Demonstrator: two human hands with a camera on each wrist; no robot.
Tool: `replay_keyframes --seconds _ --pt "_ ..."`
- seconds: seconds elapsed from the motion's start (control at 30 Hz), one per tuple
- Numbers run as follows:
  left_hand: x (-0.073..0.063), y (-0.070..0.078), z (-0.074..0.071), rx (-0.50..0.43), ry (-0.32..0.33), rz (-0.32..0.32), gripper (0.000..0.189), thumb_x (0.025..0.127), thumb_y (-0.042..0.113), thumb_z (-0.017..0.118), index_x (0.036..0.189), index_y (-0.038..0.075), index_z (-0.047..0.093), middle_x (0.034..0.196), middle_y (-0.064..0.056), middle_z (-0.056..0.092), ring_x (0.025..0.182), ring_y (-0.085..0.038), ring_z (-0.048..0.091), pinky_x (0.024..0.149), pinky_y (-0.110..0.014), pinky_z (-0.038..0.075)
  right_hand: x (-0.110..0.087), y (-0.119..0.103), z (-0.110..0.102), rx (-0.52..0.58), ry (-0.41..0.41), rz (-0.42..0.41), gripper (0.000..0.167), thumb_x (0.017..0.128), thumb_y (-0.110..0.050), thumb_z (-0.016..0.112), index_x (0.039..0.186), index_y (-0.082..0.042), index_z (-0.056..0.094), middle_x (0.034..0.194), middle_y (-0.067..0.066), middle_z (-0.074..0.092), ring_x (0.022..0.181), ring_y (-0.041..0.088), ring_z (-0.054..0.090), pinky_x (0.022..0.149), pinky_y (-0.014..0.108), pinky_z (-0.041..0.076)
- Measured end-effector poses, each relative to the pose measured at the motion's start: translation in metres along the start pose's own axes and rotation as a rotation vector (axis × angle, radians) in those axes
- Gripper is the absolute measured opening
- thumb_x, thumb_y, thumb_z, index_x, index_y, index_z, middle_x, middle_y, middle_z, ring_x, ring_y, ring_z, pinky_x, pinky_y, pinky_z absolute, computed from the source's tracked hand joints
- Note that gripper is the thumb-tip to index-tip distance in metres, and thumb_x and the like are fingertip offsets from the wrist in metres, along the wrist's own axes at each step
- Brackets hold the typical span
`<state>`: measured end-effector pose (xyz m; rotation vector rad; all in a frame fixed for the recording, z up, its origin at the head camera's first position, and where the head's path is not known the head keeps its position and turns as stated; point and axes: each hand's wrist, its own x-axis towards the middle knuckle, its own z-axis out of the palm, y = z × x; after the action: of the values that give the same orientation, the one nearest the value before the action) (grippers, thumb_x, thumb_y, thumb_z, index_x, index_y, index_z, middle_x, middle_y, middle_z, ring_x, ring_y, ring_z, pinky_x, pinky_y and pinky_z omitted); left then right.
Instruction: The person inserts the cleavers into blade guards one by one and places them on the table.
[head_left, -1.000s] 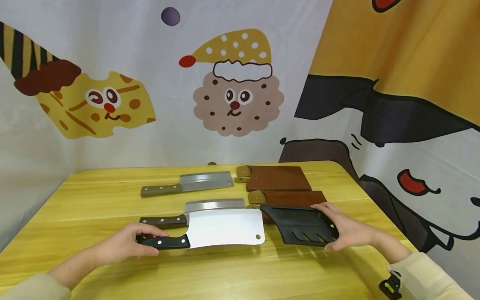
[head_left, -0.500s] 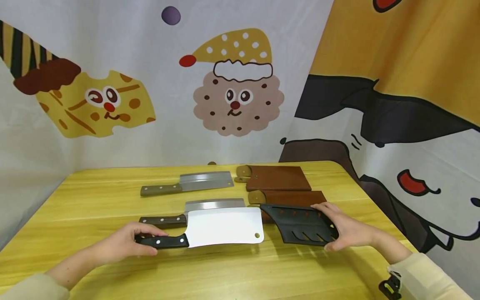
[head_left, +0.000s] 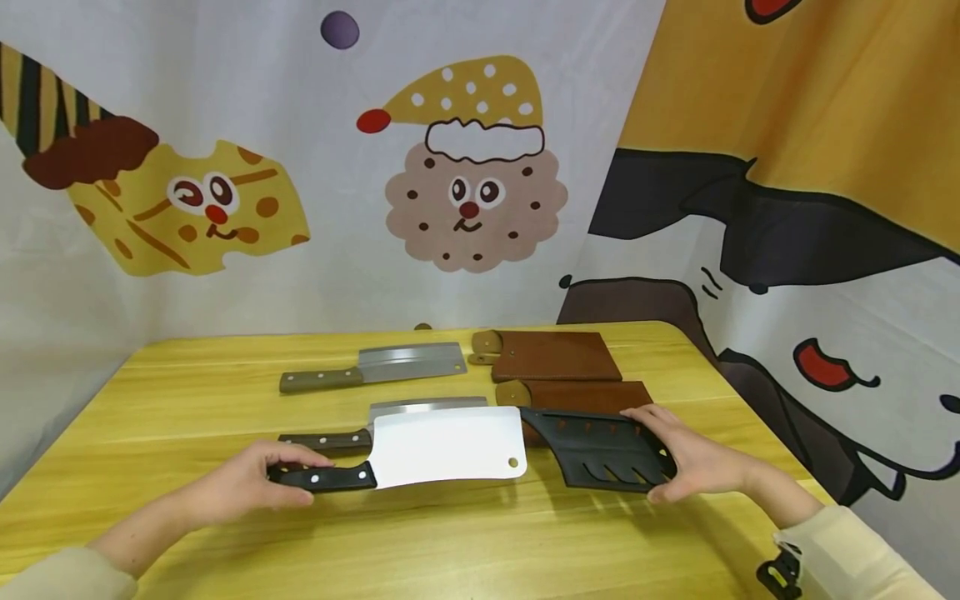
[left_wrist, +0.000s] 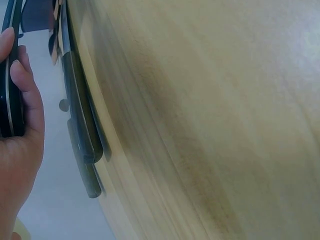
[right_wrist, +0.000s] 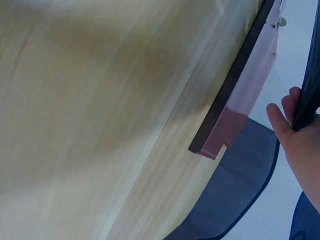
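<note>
My left hand (head_left: 240, 485) grips the black riveted handle of a white-looking cleaver (head_left: 450, 446), held above the table with its blade pointing right. The left wrist view shows thumb and fingers around that black handle (left_wrist: 14, 100). On the other side, my right hand (head_left: 697, 454) pinches a black slotted blade sheath (head_left: 607, 450) by its far end, also raised off the table. The blade's upper right corner meets the sheath's left end in the head view; whether they touch, I cannot tell. In the right wrist view only the edge of the black sheath (right_wrist: 311, 75) shows.
Behind the cleaver lies a dark-handled cleaver (head_left: 326, 442), partly covered by the white blade. Farther back rests another cleaver (head_left: 412, 362) with an olive handle. Two brown leather sheaths (head_left: 558, 354) lie to their right, the nearer one partly hidden. A patterned curtain (head_left: 337, 292) hangs behind the wooden table (head_left: 420, 550).
The cleaver in my left hand has risen slightly and shifted a little left, its blade now level with the sheath's top edge. My right hand and the black sheath have stayed almost still.
</note>
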<state>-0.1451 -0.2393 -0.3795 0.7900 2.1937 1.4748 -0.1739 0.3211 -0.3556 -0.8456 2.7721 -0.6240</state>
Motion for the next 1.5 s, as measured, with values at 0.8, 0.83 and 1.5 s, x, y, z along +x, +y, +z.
replay_keyframes --seconds 0.8,0.83,1.5 --pt "-0.0009 0.0003 -0.0032 0.014 0.004 -0.002 0.036 0.086 0.007 0.065 0.119 -0.006 0.06 0.09 0.01 0.062 0.056 0.002 0.048 0.048 -0.027 0.047 0.0024 -0.0001 0.0012 0.008 -0.008 -0.007 0.096 0.062 -0.033 0.079 0.142 -0.013 0.031 0.132 0.009 0.037 0.117 0.031 0.041 0.078 0.039 0.044" --pt "-0.0009 0.0004 -0.0032 0.015 0.003 -0.003 0.035 0.086 0.006 0.065 0.119 -0.005 0.06 0.089 0.01 0.062 0.056 0.002 0.048 0.048 -0.027 0.047 0.0024 -0.0001 0.0013 0.005 -0.007 -0.006 0.096 0.062 -0.033 0.079 0.142 -0.013 0.031 0.131 0.008 0.037 0.117 0.03 0.041 0.078 0.038 0.044" --pt "-0.0014 -0.0016 -0.0043 0.028 -0.01 0.004 0.037 0.086 0.009 0.066 0.118 -0.006 0.06 0.092 0.008 0.062 0.054 0.002 0.047 0.049 -0.026 0.047 0.0015 0.0022 0.0024 0.001 0.01 -0.009 0.097 0.061 -0.033 0.079 0.143 -0.015 0.031 0.134 0.011 0.037 0.118 0.032 0.042 0.078 0.035 0.045"
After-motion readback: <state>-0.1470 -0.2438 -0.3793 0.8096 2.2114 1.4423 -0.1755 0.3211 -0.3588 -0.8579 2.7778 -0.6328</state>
